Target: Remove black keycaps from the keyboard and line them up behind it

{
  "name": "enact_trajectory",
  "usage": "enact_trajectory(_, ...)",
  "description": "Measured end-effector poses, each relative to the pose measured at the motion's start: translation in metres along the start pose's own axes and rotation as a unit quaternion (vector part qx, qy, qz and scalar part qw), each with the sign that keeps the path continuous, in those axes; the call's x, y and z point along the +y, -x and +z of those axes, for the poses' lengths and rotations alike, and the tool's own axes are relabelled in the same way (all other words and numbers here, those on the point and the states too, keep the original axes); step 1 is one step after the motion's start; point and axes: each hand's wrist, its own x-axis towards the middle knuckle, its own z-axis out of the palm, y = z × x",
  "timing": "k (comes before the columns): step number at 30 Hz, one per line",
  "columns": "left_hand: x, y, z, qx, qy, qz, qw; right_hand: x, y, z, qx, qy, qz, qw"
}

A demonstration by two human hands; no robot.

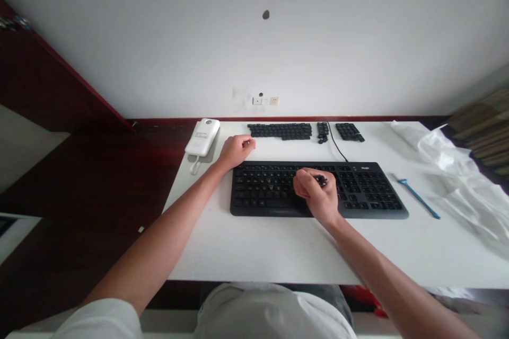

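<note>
A black keyboard [358, 190] lies across the middle of the white table [258, 249]. My right hand [316, 193] hovers over the middle of the keyboard, fingers pinched on a small black keycap. My left hand [235, 151] rests curled in a loose fist on the table just beyond the keyboard's far left corner; whether it holds anything is hidden. Rows of loose black keycaps [280, 131] are laid out on the table behind the keyboard, with two smaller groups [349, 132] to their right.
A white power bank [202, 136] with a loop lies at the table's far left. A blue tool [417, 197] lies right of the keyboard. A crumpled clear plastic bag [457, 169] covers the right end. The keyboard cable [336, 147] runs back toward the wall.
</note>
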Motion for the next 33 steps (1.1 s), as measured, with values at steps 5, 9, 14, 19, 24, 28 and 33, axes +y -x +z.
enact_trajectory(5, 0.001, 0.001, -0.001, 0.001, -0.002, -0.002, 1.0, 0.001, 0.0, 0.002, 0.011, -0.009, 0.011, 1.0)
enact_trajectory(9, 0.002, 0.001, -0.001, 0.002, 0.0, -0.003, 1.0, 0.004, 0.002, 0.001, 0.009, 0.017, 0.013, 1.0)
enact_trajectory(14, 0.002, 0.0, 0.0, 0.002, -0.003, -0.008, 1.0, 0.008, 0.003, -0.002, 0.001, 0.032, 0.033, 0.999)
enact_trajectory(19, 0.0, 0.0, 0.0, -0.001, -0.002, -0.003, 1.0, 0.008, 0.0, -0.004, -0.004, 0.0, 0.047, 0.999)
enact_trajectory(24, -0.004, -0.001, 0.002, -0.001, 0.007, 0.003, 1.0, -0.004, -0.003, -0.01, 0.038, -0.065, 0.014, 0.997)
enact_trajectory(28, -0.003, -0.001, 0.002, -0.002, 0.004, -0.003, 1.0, -0.012, -0.007, -0.021, 0.129, -0.035, -0.041, 0.99)
enact_trajectory(33, 0.0, 0.0, 0.0, -0.003, 0.001, -0.013, 1.0, -0.014, -0.012, -0.033, 0.139, 0.088, -0.045, 0.985)
